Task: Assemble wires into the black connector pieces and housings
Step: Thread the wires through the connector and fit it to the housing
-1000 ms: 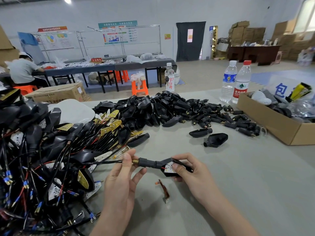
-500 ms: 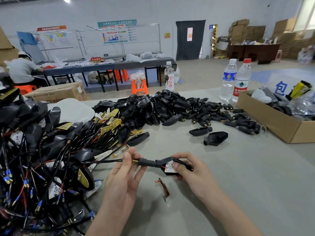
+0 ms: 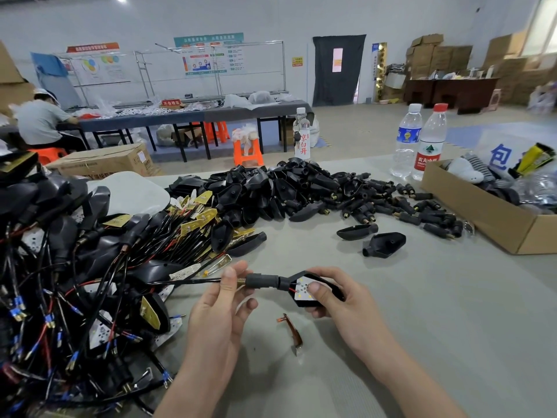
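Above the grey table my right hand (image 3: pixel 340 300) grips a black housing (image 3: pixel 307 289), its thumb pressing a small white board with red wires inside it. A black connector sleeve (image 3: pixel 260 281) sticks out of the housing to the left. My left hand (image 3: pixel 220 303) pinches the black wire (image 3: pixel 187 281) right at the sleeve's brass threaded end. That wire runs left into a heap of wired assemblies (image 3: pixel 69 267). A pile of loose black housings and connector pieces (image 3: pixel 301 191) lies further back.
Two separate housings (image 3: pixel 382 242) lie right of centre. A small brown strip (image 3: pixel 292 330) lies between my forearms. A cardboard box (image 3: pixel 488 212) stands at the right, with two water bottles (image 3: pixel 419 143) behind it. Another person sits at a far table (image 3: pixel 180 114).
Both hands hold the same assembly in nearly the same place. My right thumb now presses on the white board inside the housing.
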Tool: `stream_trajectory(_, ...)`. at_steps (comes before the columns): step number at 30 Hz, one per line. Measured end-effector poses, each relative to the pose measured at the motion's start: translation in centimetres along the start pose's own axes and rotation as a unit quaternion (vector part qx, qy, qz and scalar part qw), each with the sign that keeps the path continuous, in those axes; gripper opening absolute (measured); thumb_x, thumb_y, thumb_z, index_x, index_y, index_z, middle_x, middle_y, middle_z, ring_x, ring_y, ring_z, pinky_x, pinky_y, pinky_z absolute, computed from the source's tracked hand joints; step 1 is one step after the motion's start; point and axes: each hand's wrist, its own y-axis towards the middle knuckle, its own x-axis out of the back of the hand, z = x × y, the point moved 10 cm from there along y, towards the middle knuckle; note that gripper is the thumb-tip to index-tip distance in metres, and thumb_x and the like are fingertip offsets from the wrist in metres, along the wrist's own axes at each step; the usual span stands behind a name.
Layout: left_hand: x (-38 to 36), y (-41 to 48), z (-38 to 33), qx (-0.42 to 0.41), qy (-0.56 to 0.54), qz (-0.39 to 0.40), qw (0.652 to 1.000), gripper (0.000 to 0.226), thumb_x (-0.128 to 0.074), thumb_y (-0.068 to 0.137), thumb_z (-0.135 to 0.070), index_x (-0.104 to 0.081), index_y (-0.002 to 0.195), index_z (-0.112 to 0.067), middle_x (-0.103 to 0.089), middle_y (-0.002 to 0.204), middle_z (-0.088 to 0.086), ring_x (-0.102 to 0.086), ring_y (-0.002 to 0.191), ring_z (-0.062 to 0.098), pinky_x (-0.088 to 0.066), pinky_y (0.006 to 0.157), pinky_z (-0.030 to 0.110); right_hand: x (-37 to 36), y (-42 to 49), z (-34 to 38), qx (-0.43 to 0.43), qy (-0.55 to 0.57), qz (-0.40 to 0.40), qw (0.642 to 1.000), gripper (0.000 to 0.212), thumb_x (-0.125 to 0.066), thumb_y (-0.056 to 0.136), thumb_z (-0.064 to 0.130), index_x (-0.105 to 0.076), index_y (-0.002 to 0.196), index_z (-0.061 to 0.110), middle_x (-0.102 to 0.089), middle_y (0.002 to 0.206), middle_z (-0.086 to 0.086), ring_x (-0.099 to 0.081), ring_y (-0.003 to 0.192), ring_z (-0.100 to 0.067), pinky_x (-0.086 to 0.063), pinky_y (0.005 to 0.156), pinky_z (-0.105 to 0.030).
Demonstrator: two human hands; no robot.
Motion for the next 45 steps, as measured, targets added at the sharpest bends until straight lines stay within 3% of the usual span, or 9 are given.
stream_trajectory(6,-1.5,-0.4,0.3,0.006,0.009,0.064,0.998,0.028,-0.066,0.081,-0.024,-0.08,0.105,-0.02,-0.075,0.101,-0.002,-0.065,0.078,0.004,-0.057,0.066,0.021,0.5,0.3,-0.2,-0.004,0.027,-0.018,0.999,0.02,-0.062,0.096,0.006,-0.072,0.099,0.024,-0.077,0.084,0.001,-0.071,0.068,-0.015,-0.055,0.062,-0.021)
stream_trajectory(9,-1.6,-0.4,0.3,0.006,0.017,0.069,0.997,0.027,-0.068,0.078,-0.018,-0.081,0.102,-0.018,-0.073,0.094,-0.001,-0.065,0.075,0.004,-0.056,0.065,0.019,0.7,0.3,-0.1,-0.002,0.031,-0.024,0.999,0.021,-0.062,0.096,0.005,-0.072,0.098,0.024,-0.077,0.083,0.001,-0.07,0.066,-0.015,-0.055,0.062,-0.021)
stream_trajectory(16,-1.0,-0.3,0.4,0.01,0.025,0.027,0.999,0.019,-0.068,0.075,-0.021,-0.082,0.085,-0.013,-0.07,0.077,0.001,-0.064,0.064,0.006,-0.057,0.059,0.018,0.5,0.2,0.2,0.005,0.021,-0.019,1.0,0.021,-0.062,0.095,0.004,-0.071,0.098,0.023,-0.076,0.088,0.006,-0.069,0.072,-0.012,-0.053,0.062,-0.019)
stream_trajectory(31,-0.8,-0.5,-1.0,-0.08,0.131,0.04,0.987,0.03,-0.071,0.074,-0.041,-0.08,0.099,-0.027,-0.069,0.077,0.001,-0.064,0.074,0.01,-0.055,0.069,0.019,0.4,0.0,0.8,0.053,-0.028,-0.016,0.998,0.025,-0.059,0.097,0.004,-0.068,0.1,0.027,-0.075,0.093,0.008,-0.068,0.073,-0.01,-0.052,0.068,-0.017)
stream_trajectory(34,-1.0,-0.5,-0.8,-0.075,0.129,0.045,0.988,0.028,-0.071,0.075,-0.038,-0.08,0.098,-0.027,-0.069,0.077,0.001,-0.064,0.074,0.011,-0.055,0.069,0.019,0.5,0.0,0.8,0.06,-0.033,-0.017,0.997,0.026,-0.058,0.098,0.004,-0.067,0.1,0.029,-0.075,0.093,0.008,-0.069,0.077,-0.016,-0.055,0.072,-0.021)
stream_trajectory(40,-0.8,-0.8,-1.5,-0.118,0.174,0.032,0.977,0.028,-0.067,0.079,-0.036,-0.078,0.097,-0.018,-0.071,0.073,0.002,-0.065,0.069,0.009,-0.053,0.066,0.014,0.6,0.1,1.2,0.075,-0.024,-0.027,0.997,0.028,-0.057,0.098,0.001,-0.068,0.099,0.027,-0.073,0.09,0.014,-0.067,0.074,-0.006,-0.054,0.069,-0.018)
stream_trajectory(45,-1.0,-0.9,-1.7,-0.132,0.201,0.043,0.97,0.026,-0.066,0.078,-0.041,-0.079,0.096,-0.027,-0.071,0.071,0.0,-0.065,0.066,0.006,-0.051,0.063,0.013,0.7,0.1,1.4,0.089,-0.042,-0.032,0.995,0.032,-0.056,0.097,-0.002,-0.068,0.098,0.028,-0.071,0.091,0.017,-0.066,0.078,-0.004,-0.057,0.074,-0.024)
